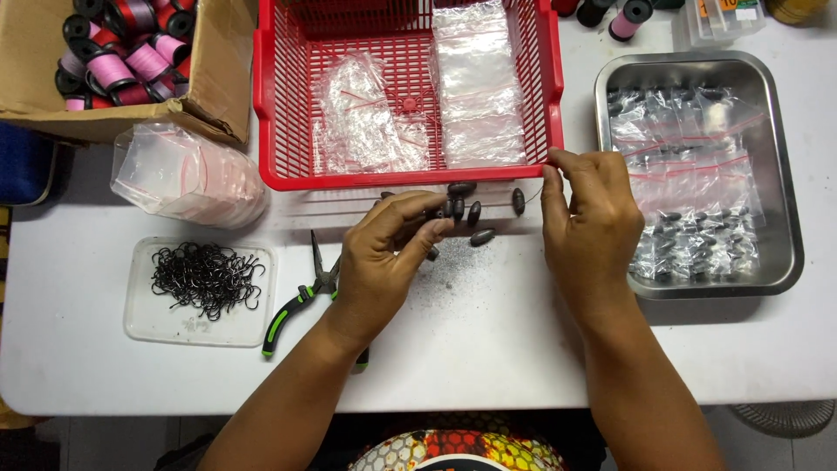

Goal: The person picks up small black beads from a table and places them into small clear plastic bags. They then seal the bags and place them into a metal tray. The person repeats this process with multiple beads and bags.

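Several dark oval sinker weights lie on the white table in front of a red plastic basket. My left hand rests over the left part of the pile, fingers curled on one or two weights. My right hand is to the right, thumb and forefinger pinched on a thin line that runs left to a weight threaded on it. Grey dust lies on the table under the weights.
The red basket holds clear zip bags. A steel tray at right holds bagged weights. Green-handled pliers, a clear lid of black hooks, a bag stack and a cardboard box of thread spools sit left.
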